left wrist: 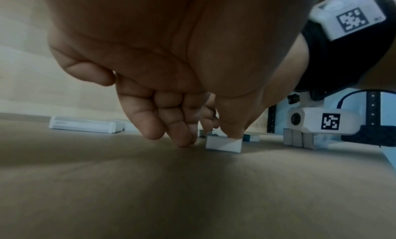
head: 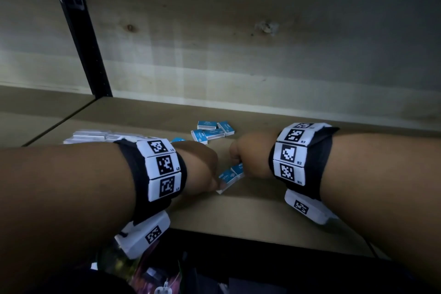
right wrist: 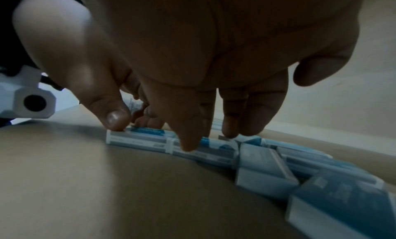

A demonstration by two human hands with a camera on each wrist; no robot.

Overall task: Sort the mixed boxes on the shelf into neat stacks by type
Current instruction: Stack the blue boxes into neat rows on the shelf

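Two small blue staples boxes lie side by side on the brown shelf (head: 250,210) between my hands. My left hand (head: 218,181) pinches the left box (head: 225,178); its thumb (left wrist: 232,130) presses on that box (left wrist: 223,145), the index finger curls behind it, and the other fingertips (left wrist: 182,140) touch the shelf. My right hand (right wrist: 207,139) holds the right box (right wrist: 216,152), thumb on the near top edge and fingers (right wrist: 231,127) on the far side. More blue boxes (head: 212,131) lie loose behind. The fingers are hidden in the head view.
Flat white boxes (head: 95,136) lie at the back left of the shelf, also low in the left wrist view as white boxes (left wrist: 83,124). A black upright post (head: 81,31) stands at the left. Wooden back wall (head: 262,43) closes the shelf. Loose blue boxes (right wrist: 321,175) crowd my right side.
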